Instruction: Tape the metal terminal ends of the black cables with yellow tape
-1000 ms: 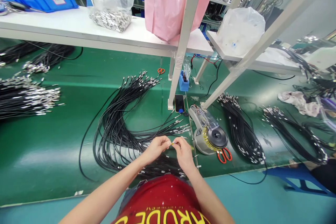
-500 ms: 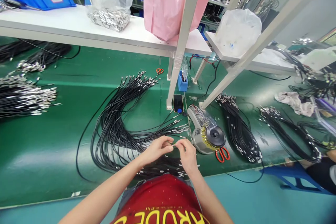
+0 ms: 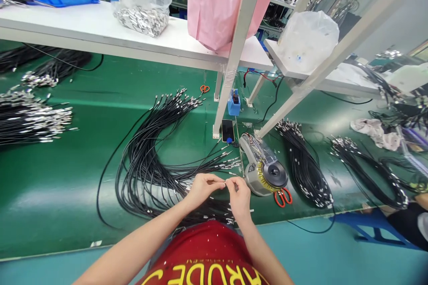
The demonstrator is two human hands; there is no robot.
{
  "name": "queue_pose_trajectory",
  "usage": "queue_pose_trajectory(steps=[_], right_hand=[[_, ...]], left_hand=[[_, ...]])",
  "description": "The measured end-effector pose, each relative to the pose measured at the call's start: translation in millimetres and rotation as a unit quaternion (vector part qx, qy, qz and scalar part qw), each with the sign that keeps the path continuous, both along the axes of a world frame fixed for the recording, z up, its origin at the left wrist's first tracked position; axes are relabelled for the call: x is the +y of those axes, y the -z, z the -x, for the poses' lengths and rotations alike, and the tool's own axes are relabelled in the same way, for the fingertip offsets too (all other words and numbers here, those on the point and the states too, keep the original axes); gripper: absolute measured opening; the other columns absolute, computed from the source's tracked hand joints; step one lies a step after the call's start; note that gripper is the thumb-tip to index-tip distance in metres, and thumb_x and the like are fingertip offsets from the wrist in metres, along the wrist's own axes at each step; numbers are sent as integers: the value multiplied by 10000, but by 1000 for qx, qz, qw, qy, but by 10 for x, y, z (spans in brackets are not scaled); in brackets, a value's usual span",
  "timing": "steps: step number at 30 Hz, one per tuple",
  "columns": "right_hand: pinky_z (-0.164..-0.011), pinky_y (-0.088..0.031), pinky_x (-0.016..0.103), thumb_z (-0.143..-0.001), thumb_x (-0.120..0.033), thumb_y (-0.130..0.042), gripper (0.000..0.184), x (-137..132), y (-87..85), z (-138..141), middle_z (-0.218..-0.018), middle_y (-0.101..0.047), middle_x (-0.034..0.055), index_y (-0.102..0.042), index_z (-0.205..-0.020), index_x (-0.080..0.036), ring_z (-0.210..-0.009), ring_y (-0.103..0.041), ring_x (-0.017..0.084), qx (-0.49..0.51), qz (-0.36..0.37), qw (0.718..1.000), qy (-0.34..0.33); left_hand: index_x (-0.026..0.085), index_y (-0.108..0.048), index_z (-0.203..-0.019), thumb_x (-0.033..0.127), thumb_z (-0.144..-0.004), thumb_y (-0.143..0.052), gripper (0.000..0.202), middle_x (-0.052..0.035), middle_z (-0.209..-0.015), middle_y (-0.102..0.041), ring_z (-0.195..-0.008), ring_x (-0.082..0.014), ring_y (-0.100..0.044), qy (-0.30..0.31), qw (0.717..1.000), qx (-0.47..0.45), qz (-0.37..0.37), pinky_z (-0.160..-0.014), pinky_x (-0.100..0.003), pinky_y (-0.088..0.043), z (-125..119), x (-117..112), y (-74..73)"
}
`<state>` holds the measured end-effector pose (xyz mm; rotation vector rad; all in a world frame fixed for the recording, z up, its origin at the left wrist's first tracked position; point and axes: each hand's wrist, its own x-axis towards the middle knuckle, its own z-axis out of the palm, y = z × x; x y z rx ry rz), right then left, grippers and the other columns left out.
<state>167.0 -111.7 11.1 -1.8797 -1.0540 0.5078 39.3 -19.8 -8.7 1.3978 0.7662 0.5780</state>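
Observation:
My left hand (image 3: 204,188) and my right hand (image 3: 238,192) meet fingertip to fingertip above the near edge of the bench. Both are closed in a pinch, and what sits between the fingertips is too small to make out. Under and beyond them curves a large bundle of black cables (image 3: 140,151) with silvery metal ends, some of them fanned out toward the right. Just right of my right hand stands a grey tape dispenser (image 3: 252,173) with a round black disc and a yellow ring.
Orange-handled scissors (image 3: 283,197) lie beside the dispenser, and a smaller pair (image 3: 204,89) lies farther back. A phone (image 3: 228,131) rests by the shelf post (image 3: 230,80). More cable bundles (image 3: 306,167) lie right and left. A person's arm shows at the right edge.
My fingertips have drawn together, the left hand shifting slightly right and its fingers straightening. The view has shifted a little. The cables and dispenser lie as before.

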Motion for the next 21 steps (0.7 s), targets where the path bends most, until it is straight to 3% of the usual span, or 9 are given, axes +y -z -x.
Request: queue_pose_trajectory(steps=[3, 6, 9, 11, 13, 15, 18, 21], right_hand=[[-625, -417, 280, -894, -410, -541, 291, 49, 72, 17, -689, -639, 20, -641, -725, -194, -651, -542, 180, 99, 11, 995, 11], [-565, -393, 262, -845, -472, -587, 352, 89, 93, 32, -594, -582, -8, -612, -645, -183, -575, -492, 153, 199, -5, 979, 33], [-515, -349, 250, -800, -517, -621, 410, 112, 59, 50, -517, -489, -35, -563, -571, -182, -515, -422, 127, 255, -7, 966, 49], [-510, -333, 249, -790, -526, -627, 419, 114, 34, 58, -507, -462, -41, -550, -559, -185, -507, -401, 121, 262, -2, 964, 49], [-516, -326, 250, -789, -518, -628, 413, 102, 27, 59, -510, -455, -43, -545, -556, -187, -510, -396, 121, 261, 0, 964, 52], [-515, -322, 249, -795, -500, -627, 405, 75, 37, 50, -509, -456, -45, -535, -552, -190, -507, -395, 120, 261, 2, 964, 57], [-514, -342, 248, -825, -471, -598, 373, 17, 50, 20, -524, -501, -35, -553, -584, -189, -512, -439, 128, 245, 6, 968, 51], [-581, -420, 258, -846, -413, -590, 251, -35, 5, -25, -647, -632, 3, -630, -735, -191, -617, -571, 165, 173, 18, 985, 0]], left_hand=[[197, -777, -905, 331, -867, -648, 189, -93, -941, -771, -855, -233, -721, 10, 978, 27, -205, -812, -346, -577, 57, -39, 105], [197, -683, -1170, 223, -959, -475, 298, -124, -1203, -690, -1086, -240, -662, 77, 915, 38, -394, -933, -399, -549, 171, -90, 252], [218, -559, -1324, 115, -963, -402, 407, -135, -1397, -543, -1298, -252, -502, 138, 856, 39, -496, -1056, -490, -447, 322, -149, 335], [262, -540, -1336, 105, -963, -406, 427, -115, -1440, -497, -1336, -249, -451, 129, 856, 43, -498, -1084, -513, -403, 408, -156, 331], [273, -527, -1344, 160, -972, -439, 399, -107, -1406, -526, -1294, -244, -483, 67, 894, 71, -438, -1067, -485, -415, 455, -118, 297], [255, -575, -1293, 256, -967, -492, 336, -98, -1283, -619, -1182, -243, -554, 48, 928, 103, -355, -1021, -431, -437, 457, -48, 260], [214, -715, -980, 341, -974, -468, 279, -64, -913, -713, -884, -210, -623, 125, 949, 123, -262, -859, -322, -461, 400, 50, 233], [190, -705, -798, 361, -985, -417, 383, -26, -696, -642, -692, -173, -573, 160, 956, 126, -212, -704, -257, -424, 342, 83, 225]])
